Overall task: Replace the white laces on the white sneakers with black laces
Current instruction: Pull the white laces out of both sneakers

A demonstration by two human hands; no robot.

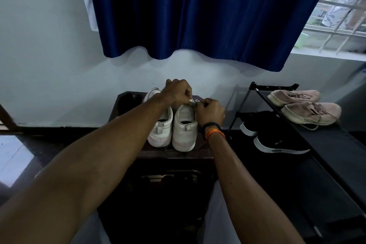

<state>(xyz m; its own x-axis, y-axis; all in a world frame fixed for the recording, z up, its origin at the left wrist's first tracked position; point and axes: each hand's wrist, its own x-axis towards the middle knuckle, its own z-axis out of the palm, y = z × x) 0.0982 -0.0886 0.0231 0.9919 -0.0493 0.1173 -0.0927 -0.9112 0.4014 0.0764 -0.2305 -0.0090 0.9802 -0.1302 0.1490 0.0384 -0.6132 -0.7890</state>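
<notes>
Head view: two white sneakers [174, 127] stand heels toward the camera on a dark stool [178, 156]. Over the right shoe's front, the left hand [179, 91] pinches a white lace [191, 99]; the right hand [210, 112] is clenched beside it, its grasp hidden. A black shoe rack [316, 144] stands right.

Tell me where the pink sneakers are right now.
In the head view, the pink sneakers sit side by side on the top shelf of the black shoe rack, right of the white sneakers, above the black sneakers.
</notes>
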